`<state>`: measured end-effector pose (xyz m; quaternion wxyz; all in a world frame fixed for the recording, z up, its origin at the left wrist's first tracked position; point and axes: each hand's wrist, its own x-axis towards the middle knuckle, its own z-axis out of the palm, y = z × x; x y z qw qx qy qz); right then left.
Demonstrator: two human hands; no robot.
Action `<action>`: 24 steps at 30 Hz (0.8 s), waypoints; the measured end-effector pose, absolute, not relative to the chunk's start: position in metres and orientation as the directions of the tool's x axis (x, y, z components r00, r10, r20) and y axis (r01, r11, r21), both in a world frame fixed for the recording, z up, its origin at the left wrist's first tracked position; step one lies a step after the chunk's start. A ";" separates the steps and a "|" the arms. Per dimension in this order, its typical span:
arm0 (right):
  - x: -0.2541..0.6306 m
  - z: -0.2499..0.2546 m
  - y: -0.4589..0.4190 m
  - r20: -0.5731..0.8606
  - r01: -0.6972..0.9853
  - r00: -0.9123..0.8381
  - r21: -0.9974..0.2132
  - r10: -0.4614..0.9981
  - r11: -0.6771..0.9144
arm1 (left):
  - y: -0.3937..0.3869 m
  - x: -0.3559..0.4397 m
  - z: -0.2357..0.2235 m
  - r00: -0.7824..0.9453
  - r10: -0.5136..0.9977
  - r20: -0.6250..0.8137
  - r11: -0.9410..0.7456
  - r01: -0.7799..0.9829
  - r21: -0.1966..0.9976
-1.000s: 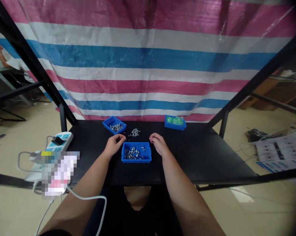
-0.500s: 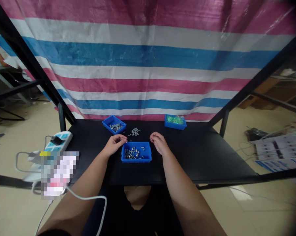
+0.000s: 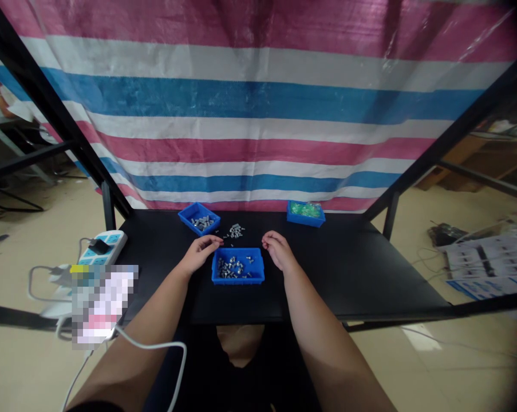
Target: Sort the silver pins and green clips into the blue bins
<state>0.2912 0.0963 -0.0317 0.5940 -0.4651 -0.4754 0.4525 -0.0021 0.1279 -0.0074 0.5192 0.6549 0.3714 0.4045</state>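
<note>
My left hand (image 3: pixel 200 254) and my right hand (image 3: pixel 276 250) rest with curled fingers on the black table (image 3: pixel 339 274), on either side of a blue plastic tray (image 3: pixel 237 281) holding small metal parts. Each hand's fingertips are just beyond that tray's back corners, apart from its rim. A loose scatter of metal parts (image 3: pixel 235 231) lies behind it, closest to my left fingertips. Farther back stand a blue tray of metal parts (image 3: pixel 188 217) and a blue tray of green items (image 3: pixel 305 222). My curled fingers hide whether either hand holds a small part.
A white power strip (image 3: pixel 101 247) with a black plug sits at the table's left edge, with a white cable (image 3: pixel 155 345) running past my left arm. A striped tarp (image 3: pixel 241 97) hangs behind the black metal frame (image 3: pixel 39 97). Papers (image 3: pixel 485 266) lie on the floor at right.
</note>
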 end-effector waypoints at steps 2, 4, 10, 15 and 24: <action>0.291 -0.032 0.096 0.137 -0.097 0.142 -0.984 0.980 0.152 | 0.129 -0.002 -0.007 0.400 0.901 0.168 -0.222 0.092 0.971; 0.290 -0.032 0.094 0.148 -0.059 0.126 -0.986 0.981 0.157 | 0.129 -0.001 -0.008 0.420 0.888 0.186 -0.259 0.124 0.958; 0.287 -0.034 0.094 0.238 0.183 -0.033 -0.953 0.971 0.240 | 0.127 0.001 -0.010 0.499 0.841 0.209 -0.306 0.120 0.944; 0.288 -0.042 0.099 0.196 0.073 -0.004 -0.978 0.981 0.196 | 0.130 0.005 -0.013 0.613 0.776 0.148 -0.295 0.145 0.944; 0.288 -0.041 0.098 0.168 -0.015 0.010 -0.986 0.986 0.168 | 0.128 0.006 -0.012 0.621 0.766 0.168 -0.318 0.139 0.938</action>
